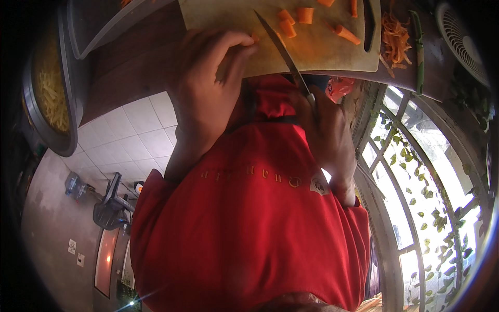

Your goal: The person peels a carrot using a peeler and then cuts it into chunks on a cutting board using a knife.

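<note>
My right hand (325,124) grips a knife (286,58) by its handle. The blade slants up and left over a worn cutting board (327,54). At the board's left side, the thumb and a finger of my left hand (206,78) pinch a small carrot piece (254,38), mostly covered by the fingertips. Beyond the blade lie several cut carrot chunks (305,15), and a longer carrot piece (347,35) rests further right. An orange stain marks the board's surface.
Carrot peelings (395,39) lie right of the board, beside a slim green object (419,54) and a round white slotted item (462,43). On the left are a metal bowl (72,113) of pale yellow sticks and a clear plastic container (113,27). A chair (111,210) stands behind.
</note>
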Motion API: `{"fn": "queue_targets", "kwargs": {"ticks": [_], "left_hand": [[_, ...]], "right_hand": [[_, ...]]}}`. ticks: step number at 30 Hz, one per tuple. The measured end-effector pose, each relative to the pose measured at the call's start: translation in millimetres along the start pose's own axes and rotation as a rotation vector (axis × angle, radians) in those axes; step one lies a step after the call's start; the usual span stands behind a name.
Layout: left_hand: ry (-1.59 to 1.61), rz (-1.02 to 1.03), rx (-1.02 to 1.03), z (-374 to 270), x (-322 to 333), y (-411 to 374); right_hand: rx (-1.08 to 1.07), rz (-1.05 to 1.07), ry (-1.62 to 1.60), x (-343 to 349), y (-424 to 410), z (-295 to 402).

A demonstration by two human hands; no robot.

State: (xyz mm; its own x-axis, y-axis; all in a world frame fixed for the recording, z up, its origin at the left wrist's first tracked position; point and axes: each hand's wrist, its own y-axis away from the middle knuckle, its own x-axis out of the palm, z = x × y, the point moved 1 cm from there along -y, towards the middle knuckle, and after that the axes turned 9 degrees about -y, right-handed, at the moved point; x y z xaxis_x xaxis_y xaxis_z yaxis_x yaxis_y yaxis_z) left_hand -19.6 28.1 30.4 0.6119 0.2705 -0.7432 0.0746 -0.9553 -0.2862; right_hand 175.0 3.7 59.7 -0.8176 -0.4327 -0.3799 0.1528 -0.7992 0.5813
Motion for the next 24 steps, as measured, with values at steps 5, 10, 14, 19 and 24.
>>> {"fn": "queue_targets", "kwargs": {"ticks": [5,10,14,19,24], "left_hand": [[-0.015,-0.032,-0.006,-1,1,3],[-0.019,-0.122,0.109,11,7,6],[-0.054,-0.139,0.086,6,5,4],[-0.078,-0.13,0.029,2,6,6],[-0.083,-0.133,-0.004,0,7,7]], "right_hand": [[-0.067,-0.011,-0.047,4,-1,-4],[-0.158,0.032,0.01,3,-2,-1],[-0.29,-0.054,0.027,11,4,-4],[-0.132,0.009,0.003,9,5,-6],[-0.114,0.01,0.038,7,10,1]]}}
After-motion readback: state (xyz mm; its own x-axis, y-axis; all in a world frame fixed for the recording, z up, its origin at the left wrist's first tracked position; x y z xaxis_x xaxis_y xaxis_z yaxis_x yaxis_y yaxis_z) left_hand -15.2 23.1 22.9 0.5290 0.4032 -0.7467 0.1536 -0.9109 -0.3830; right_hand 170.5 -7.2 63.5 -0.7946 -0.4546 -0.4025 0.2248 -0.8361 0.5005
